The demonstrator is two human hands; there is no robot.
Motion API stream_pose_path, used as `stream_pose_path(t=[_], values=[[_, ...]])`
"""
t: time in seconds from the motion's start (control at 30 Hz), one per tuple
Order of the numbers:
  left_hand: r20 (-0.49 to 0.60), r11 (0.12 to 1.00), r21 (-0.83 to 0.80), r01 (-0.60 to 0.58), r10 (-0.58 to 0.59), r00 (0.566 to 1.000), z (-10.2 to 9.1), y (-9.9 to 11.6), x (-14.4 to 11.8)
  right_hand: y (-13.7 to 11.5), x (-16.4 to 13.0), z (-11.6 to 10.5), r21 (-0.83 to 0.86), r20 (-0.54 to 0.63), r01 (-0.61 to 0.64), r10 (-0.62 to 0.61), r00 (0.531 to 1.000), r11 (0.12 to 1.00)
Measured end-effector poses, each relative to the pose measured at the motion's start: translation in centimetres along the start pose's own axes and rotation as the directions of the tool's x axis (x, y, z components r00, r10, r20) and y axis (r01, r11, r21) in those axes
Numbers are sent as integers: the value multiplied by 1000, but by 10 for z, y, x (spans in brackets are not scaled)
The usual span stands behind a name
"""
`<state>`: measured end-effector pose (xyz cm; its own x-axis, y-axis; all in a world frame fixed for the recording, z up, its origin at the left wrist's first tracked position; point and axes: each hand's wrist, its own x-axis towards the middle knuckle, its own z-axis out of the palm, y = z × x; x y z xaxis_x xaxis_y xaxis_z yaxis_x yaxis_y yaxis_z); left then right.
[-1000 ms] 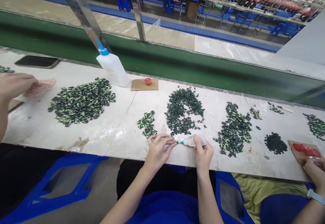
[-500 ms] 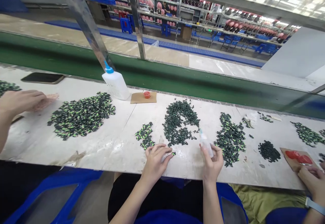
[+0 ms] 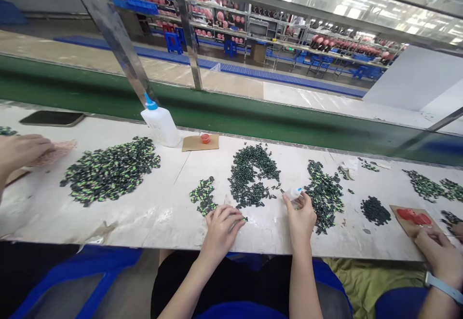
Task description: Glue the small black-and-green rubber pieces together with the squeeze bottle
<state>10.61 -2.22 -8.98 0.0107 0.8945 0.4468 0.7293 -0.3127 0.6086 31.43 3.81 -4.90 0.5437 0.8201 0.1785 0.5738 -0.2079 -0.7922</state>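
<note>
My left hand (image 3: 222,227) rests low over the table's front edge side, fingers curled and pinching a small black-and-green piece (image 3: 245,219) that peeks out at the fingertips. In my right hand (image 3: 303,220) is a small white glue bottle (image 3: 291,194), tilted on its side with its blue tip toward the right. Beyond my hands lies a ring-shaped pile of small dark green pieces (image 3: 248,162). A little heap of black-and-green pieces (image 3: 202,192) is just past my left hand. Right of the bottle spreads a larger black-and-green pile (image 3: 327,198).
A big white bottle with a blue nozzle (image 3: 161,125) stands at the back, beside cardboard (image 3: 191,143) bearing a red cap (image 3: 205,138). A wide pile (image 3: 112,169) lies left. Co-workers' hands (image 3: 21,151) show at both sides. A phone (image 3: 52,118) lies back left.
My right hand has tipped the small glue bottle over, so its tip now points right instead of up and left. My left hand stays nearly in place. The whole view has shifted slightly.
</note>
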Motion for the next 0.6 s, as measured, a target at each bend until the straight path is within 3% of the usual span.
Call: stream_pose_path(t=[0.07,0.13,0.23,0.33,0.4,0.6], values=[[4,1000,-8,-2,2,1000,0,-1,0,0,-2,-1,-9,-2,38,-38,999,999],[10,1000,-11,-8,8,1000,0,-2,-1,0,-8,-3,-39,-78,91,-94,993,995],[25,999,-21,-30,31,999,0,-7,-2,-1,-22,-4,-51,-156,248,-253,955,967],[32,998,-41,-43,44,999,0,-11,-3,-4,-35,8,11,47,410,-410,911,912],[40,998,-48,-36,38,998,0,-13,-4,-6,-39,21,-17,156,433,-426,891,901],[68,998,-64,-11,15,998,-1,-14,-5,-9,-35,37,-184,192,430,-396,898,884]])
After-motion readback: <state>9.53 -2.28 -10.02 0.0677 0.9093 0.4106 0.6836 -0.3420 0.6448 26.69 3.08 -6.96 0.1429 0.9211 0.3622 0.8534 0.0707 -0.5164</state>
